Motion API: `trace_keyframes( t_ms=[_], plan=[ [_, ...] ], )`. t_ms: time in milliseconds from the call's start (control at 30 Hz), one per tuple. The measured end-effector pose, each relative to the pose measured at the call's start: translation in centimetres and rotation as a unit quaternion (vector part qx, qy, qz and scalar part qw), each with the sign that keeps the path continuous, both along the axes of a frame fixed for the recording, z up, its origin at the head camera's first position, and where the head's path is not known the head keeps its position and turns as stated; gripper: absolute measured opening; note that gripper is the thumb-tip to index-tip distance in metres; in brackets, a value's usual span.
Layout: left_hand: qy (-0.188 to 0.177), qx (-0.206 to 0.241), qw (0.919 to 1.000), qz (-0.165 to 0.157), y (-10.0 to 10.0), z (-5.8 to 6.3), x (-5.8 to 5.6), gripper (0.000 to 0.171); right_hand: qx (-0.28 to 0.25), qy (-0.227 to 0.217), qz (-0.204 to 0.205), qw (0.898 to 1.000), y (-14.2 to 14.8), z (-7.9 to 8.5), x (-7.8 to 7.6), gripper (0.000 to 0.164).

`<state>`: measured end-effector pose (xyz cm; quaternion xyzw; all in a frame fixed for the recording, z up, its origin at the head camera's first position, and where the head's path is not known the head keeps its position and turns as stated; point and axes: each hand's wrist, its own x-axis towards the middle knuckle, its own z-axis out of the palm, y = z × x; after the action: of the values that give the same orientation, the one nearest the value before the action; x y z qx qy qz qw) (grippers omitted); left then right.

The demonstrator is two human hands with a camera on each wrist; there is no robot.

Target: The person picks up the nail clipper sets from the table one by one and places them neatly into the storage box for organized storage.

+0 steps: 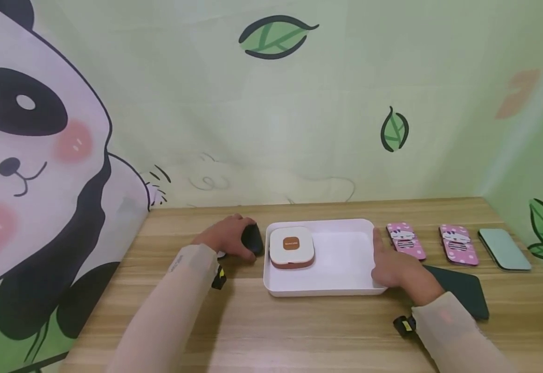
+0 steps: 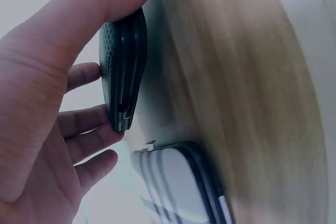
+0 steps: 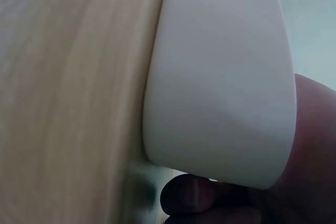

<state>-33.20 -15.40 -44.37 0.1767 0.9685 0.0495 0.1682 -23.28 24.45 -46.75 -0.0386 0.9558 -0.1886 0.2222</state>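
My left hand (image 1: 227, 235) holds a small dark zip case (image 1: 253, 239) just left of the white tray (image 1: 323, 291). In the left wrist view this case (image 2: 125, 72) stands on edge between thumb and fingers, showing its textured side and zip. Below it lies a pale striped case (image 2: 173, 182) with a black zipped edge, mostly hidden by the hand in the head view. The right hand (image 1: 395, 267) grips the tray's right end; its fingers (image 3: 191, 195) curl by the corner in the right wrist view. A white square box (image 1: 278, 254) with a brown base sits in the tray's left part.
Right of the tray lie two pink patterned cases (image 1: 405, 241) (image 1: 458, 244) and a mint green case (image 1: 504, 248). A dark flat pouch (image 1: 465, 292) is partly behind the right wrist. The wooden table (image 1: 299, 331) meets a printed cloth backdrop (image 1: 299, 129).
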Motion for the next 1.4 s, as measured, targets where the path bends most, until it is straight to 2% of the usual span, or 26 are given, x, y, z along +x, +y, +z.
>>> trace_keyframes(
  t_ms=[233,400,633,767,900,1033,1400],
  plan=[
    [0.024,0.013,0.9996,-0.008,0.1,0.8,-0.4,0.093,0.000,0.003,0.003,1.000,0.1,0.3,0.3,0.094],
    [0.039,0.002,0.9990,-0.022,0.5,1.6,-0.2,0.092,-0.010,0.000,0.005,1.000,0.1,0.3,0.2,0.092],
    [0.049,-0.002,0.9987,-0.011,0.5,2.2,-0.1,0.092,-0.010,0.000,0.010,1.000,-0.1,0.3,0.2,0.091],
    [0.060,0.003,0.9980,-0.020,0.8,2.9,-0.1,0.091,-0.006,-0.001,0.007,1.000,-0.1,0.5,0.3,0.091],
    [0.069,0.005,0.9971,-0.032,1.5,3.7,0.2,0.090,-0.003,-0.003,0.007,1.000,-0.2,0.7,0.4,0.091],
    [0.068,0.015,0.9972,-0.028,2.4,4.2,0.5,0.088,-0.004,-0.003,0.006,1.000,-0.2,0.6,0.4,0.091],
    [0.072,0.033,0.9953,-0.056,5.0,4.8,1.0,0.086,0.000,0.002,-0.002,1.000,-0.2,0.0,0.3,0.093]
  ],
)
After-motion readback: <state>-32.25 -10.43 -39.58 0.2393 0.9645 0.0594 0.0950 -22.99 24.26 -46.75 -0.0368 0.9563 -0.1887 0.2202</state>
